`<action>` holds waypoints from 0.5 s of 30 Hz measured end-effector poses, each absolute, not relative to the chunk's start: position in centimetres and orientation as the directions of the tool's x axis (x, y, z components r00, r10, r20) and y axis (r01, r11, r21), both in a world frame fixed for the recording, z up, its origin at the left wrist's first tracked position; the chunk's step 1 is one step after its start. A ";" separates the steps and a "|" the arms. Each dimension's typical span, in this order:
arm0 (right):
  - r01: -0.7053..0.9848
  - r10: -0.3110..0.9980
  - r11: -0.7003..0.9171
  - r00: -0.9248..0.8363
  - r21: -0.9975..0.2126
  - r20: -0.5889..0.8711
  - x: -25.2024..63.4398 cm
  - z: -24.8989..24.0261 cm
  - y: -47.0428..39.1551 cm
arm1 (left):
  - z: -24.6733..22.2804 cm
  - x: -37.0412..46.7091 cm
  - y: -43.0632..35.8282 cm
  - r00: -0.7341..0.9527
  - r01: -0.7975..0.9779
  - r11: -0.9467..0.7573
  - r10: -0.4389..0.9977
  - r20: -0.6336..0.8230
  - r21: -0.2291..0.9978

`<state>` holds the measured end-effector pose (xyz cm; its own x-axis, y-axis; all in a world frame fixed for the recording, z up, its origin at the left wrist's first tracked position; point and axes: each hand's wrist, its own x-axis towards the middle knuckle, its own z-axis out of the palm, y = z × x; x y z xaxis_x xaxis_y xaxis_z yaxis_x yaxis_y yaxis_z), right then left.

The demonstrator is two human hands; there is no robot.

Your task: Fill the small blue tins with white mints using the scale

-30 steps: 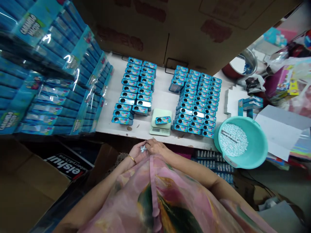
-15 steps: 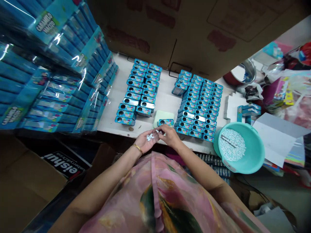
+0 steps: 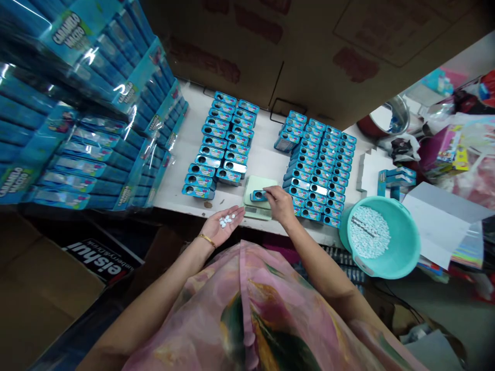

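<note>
On the outstretched palm of my left hand (image 3: 220,226) lie several small white candies (image 3: 226,221). The palm faces up, its fingers together, just in front of the table edge. The fingertips of my right hand (image 3: 281,205) are pinched at the right end of a small blue tin (image 3: 258,196) with a dark round hole on its top face. That tin is on the pale green plate of a small scale (image 3: 258,182). The scale's display strip faces me.
Blue tins stand in rows on the white table, in a left block (image 3: 214,139) and a right block (image 3: 313,170). A turquoise bucket (image 3: 404,242) with white candies and a dark strip is at right. Wrapped blue packs (image 3: 96,139) are stacked at left; a large cardboard box (image 3: 251,56) stands behind.
My left hand has moved left and away from my right hand, with the candies still on its palm. My right hand has moved up and right to the tin on the scale.
</note>
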<state>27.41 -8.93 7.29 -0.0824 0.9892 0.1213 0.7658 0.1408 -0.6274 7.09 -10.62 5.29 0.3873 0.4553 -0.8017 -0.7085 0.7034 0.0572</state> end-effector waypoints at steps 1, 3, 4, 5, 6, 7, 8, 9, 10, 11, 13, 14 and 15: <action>0.765 0.990 0.119 -0.044 -0.633 0.133 27.5 7.5 -9.5 | 5.1 6.8 -11.1 0.385 -0.708 0.704 0.449 -0.806 0.054; 0.769 0.991 0.125 -0.061 -0.627 0.122 27.1 7.9 -10.9 | 4.8 6.5 -12.0 0.405 -0.695 0.718 0.431 -0.807 0.035; 0.767 0.986 0.168 -0.134 -0.620 0.100 26.4 8.0 -11.7 | 4.6 6.5 -12.5 0.425 -0.682 0.731 0.414 -0.805 0.017; 0.756 0.967 0.235 -0.247 -0.611 0.066 25.6 8.0 -12.5 | 4.5 6.5 -12.9 0.447 -0.668 0.744 0.395 -0.803 -0.006; 0.737 0.928 0.311 -0.372 -0.600 0.023 24.5 7.9 -13.2 | 4.4 6.7 -13.3 0.468 -0.652 0.758 0.371 -0.802 -0.030; 0.720 0.876 0.377 -0.482 -0.583 -0.029 23.4 7.7 -13.9 | 4.4 6.8 -13.6 0.488 -0.636 0.770 0.346 -0.802 -0.055; 0.717 0.828 0.421 -0.554 -0.556 -0.088 22.4 7.6 -14.4 | 4.5 7.0 -13.9 0.500 -0.622 0.780 0.322 -0.804 -0.074; 0.722 0.789 0.447 -0.597 -0.528 -0.148 21.5 7.5 -14.7 | 4.6 7.2 -14.0 0.505 -0.612 0.786 0.305 -0.808 -0.086; 0.728 0.759 0.463 -0.621 -0.506 -0.198 20.7 7.3 -14.9 | 4.7 7.3 -14.1 0.504 -0.607 0.790 0.295 -0.812 -0.090; 0.728 0.734 0.476 -0.638 -0.494 -0.232 20.2 7.3 -15.0 | 4.8 7.3 -14.2 0.504 -0.604 0.791 0.289 -0.814 -0.093; 0.698 0.681 0.510 -0.685 -0.502 -0.260 19.8 7.2 -15.0 | 5.0 7.4 -14.2 0.508 -0.603 0.791 0.279 -0.815 -0.104; 0.680 0.657 0.526 -0.706 -0.510 -0.264 19.8 7.2 -15.0 | 5.1 7.3 -14.3 0.514 -0.601 0.791 0.273 -0.813 -0.114; 0.672 0.647 0.533 -0.715 -0.513 -0.265 19.9 7.1 -14.9 | 5.2 7.3 -14.3 0.520 -0.599 0.791 0.267 -0.812 -0.124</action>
